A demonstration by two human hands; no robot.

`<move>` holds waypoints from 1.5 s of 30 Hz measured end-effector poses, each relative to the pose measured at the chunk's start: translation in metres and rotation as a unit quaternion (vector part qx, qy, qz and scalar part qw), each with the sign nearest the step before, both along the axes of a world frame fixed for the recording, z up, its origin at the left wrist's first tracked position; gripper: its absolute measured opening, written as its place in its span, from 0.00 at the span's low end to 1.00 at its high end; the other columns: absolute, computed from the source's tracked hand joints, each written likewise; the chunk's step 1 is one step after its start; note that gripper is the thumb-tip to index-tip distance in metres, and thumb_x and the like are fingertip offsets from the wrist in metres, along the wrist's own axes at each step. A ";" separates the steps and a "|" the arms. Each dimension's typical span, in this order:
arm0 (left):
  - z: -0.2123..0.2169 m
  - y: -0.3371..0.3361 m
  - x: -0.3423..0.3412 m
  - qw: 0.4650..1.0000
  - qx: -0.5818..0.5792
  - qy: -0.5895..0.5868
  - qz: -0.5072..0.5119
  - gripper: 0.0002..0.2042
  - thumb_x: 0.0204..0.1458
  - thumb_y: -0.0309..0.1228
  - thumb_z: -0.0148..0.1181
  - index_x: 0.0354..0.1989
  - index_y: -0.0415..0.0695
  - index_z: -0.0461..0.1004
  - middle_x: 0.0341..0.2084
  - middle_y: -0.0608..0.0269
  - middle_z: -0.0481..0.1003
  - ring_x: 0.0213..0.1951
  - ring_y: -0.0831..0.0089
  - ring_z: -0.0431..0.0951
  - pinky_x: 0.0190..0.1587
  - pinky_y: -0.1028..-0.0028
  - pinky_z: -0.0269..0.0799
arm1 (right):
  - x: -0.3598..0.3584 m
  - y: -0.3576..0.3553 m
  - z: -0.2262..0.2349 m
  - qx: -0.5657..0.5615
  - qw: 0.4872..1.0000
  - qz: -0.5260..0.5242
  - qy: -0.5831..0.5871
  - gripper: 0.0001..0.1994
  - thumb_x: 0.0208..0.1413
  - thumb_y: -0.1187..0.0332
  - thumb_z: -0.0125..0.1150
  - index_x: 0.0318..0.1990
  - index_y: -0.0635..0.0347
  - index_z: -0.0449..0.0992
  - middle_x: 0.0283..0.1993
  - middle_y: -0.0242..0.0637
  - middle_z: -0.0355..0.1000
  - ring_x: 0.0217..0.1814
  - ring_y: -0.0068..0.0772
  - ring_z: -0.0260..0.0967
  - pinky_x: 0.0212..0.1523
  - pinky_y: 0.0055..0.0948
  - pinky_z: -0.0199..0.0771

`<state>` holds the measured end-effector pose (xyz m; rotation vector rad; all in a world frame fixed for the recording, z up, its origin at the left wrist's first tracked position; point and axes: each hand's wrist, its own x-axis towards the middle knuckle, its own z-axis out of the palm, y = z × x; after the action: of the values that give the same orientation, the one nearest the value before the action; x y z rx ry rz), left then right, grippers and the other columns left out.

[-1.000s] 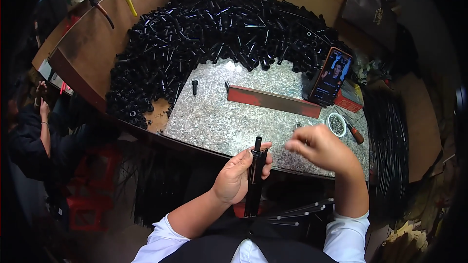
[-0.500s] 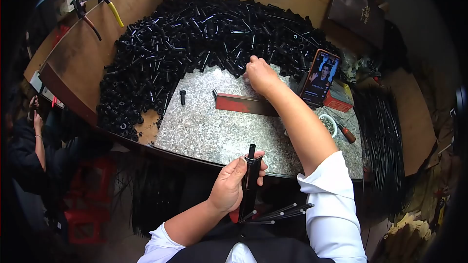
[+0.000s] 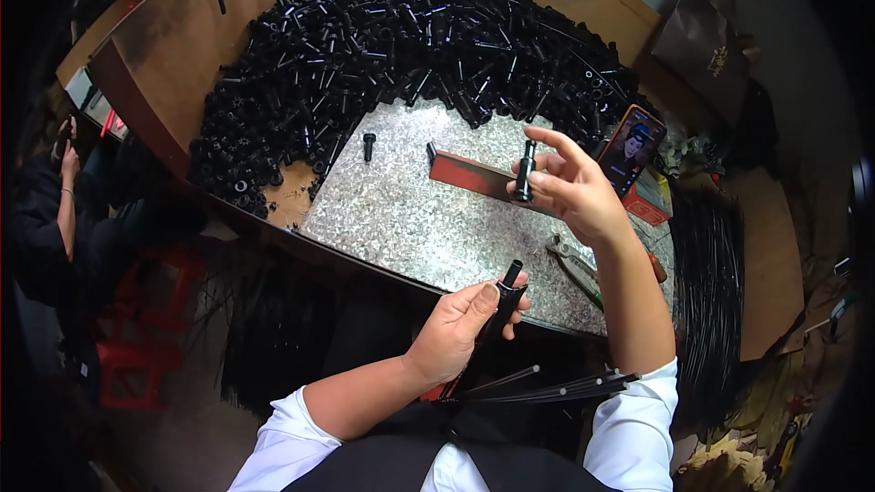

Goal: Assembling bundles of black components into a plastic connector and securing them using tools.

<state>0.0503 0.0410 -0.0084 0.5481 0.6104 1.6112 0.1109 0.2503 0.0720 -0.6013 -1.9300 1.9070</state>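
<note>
My left hand (image 3: 456, 328) is wrapped around a black tube (image 3: 506, 308), held upright at a slant near the table's front edge; a thinner round end sticks out of its top. Several thin dark rods with pale tips (image 3: 547, 388) spread out below that hand. Above and to the right, my right hand (image 3: 583, 187) pinches a small black stepped cylinder (image 3: 526, 171) between thumb and fingers, upright over a red-sided bar (image 3: 467, 175). Another black piece with a wider head (image 3: 368, 148) stands alone on the speckled tabletop (image 3: 383, 219).
A large heap of black plastic parts (image 3: 410, 46) fills the back, inside wooden walls (image 3: 164, 73). At the right are a phone (image 3: 629, 148), a red box (image 3: 649, 206), pliers (image 3: 576, 266) and a bundle of thin black rods (image 3: 711, 301). Another person (image 3: 46, 237) sits at far left, near red stools (image 3: 137, 364).
My right hand has come back from the heap's edge with the black cylinder in its fingers. My left hand still grips the tube. The whole view has shifted and tilted.
</note>
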 end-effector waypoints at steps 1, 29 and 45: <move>0.001 0.001 0.001 1.000 0.001 0.003 -0.006 0.23 0.63 0.41 0.42 0.58 0.34 0.62 0.41 0.59 0.72 0.36 0.76 0.71 0.42 0.78 0.69 | 0.009 -0.010 0.002 -0.023 1.000 0.002 0.018 0.27 0.53 0.78 0.56 0.62 0.62 0.57 0.45 0.44 0.70 0.45 0.37 0.73 0.45 0.31 0.75; 0.010 -0.004 0.018 0.984 0.027 0.150 0.088 0.20 0.65 0.40 0.38 0.45 0.35 0.71 0.31 0.67 0.71 0.33 0.82 0.68 0.41 0.79 0.66 | 0.036 -0.092 0.035 0.233 0.971 0.011 -0.052 0.18 0.51 0.81 0.60 0.47 0.61 0.60 0.37 0.37 0.70 0.39 0.21 0.69 0.42 0.22 0.71; 0.002 -0.002 0.010 0.986 0.022 0.138 0.087 0.20 0.65 0.40 0.38 0.44 0.35 0.72 0.31 0.66 0.72 0.32 0.81 0.68 0.40 0.79 0.66 | 0.036 -0.086 0.011 0.131 0.991 0.000 0.024 0.20 0.50 0.81 0.62 0.48 0.59 0.59 0.40 0.39 0.71 0.39 0.20 0.68 0.41 0.21 0.71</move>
<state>0.0606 0.0394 -0.0068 0.7767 0.8492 1.7298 0.1469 0.1647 0.0834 -0.4737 -2.1007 1.6149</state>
